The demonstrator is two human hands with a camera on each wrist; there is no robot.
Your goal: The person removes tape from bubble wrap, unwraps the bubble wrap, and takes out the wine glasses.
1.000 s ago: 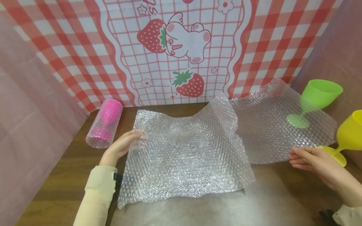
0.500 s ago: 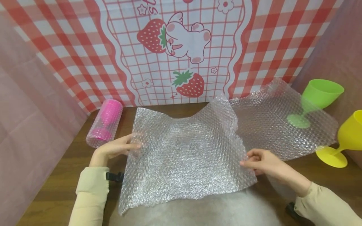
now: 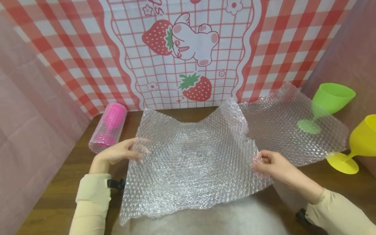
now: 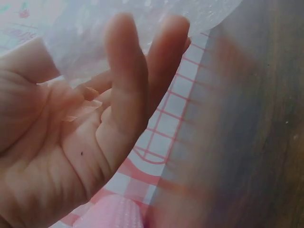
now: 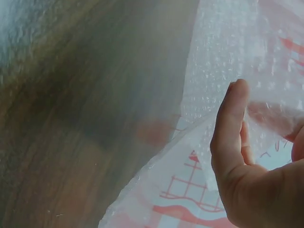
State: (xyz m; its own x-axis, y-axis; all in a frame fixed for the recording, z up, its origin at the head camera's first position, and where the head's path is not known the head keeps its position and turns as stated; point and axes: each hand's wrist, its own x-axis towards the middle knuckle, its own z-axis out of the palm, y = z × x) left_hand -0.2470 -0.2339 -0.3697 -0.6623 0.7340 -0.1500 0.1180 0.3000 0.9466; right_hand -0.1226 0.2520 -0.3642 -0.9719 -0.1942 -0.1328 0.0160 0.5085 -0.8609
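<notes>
A front sheet of bubble wrap [image 3: 188, 173] spreads across the middle of the table, its sides raised and its centre dipped. At its left edge, my left hand [image 3: 117, 153] holds the wrap between thumb and fingers; some fingers show through the film. My right hand [image 3: 277, 166] pinches the opposite edge. In the left wrist view the left hand [image 4: 95, 114] has its fingers loosely bent, with clear film near the thumb. The right wrist view has the right hand [image 5: 256, 166] with film between thumb and fingers.
A pink goblet [image 3: 113, 119] rolled in bubble wrap lies at back left. Another bubble wrap sheet [image 3: 282, 133] lies at right, partly over the foot of a green goblet [image 3: 332, 98]. A yellow goblet [image 3: 365, 137] stands at far right. A checked cloth [image 3: 276, 42] hangs behind.
My right hand has come left from near the yellow goblet to the front sheet's right edge and now pinches it. My left hand has shifted slightly left, and the sheet's sides have risen.
</notes>
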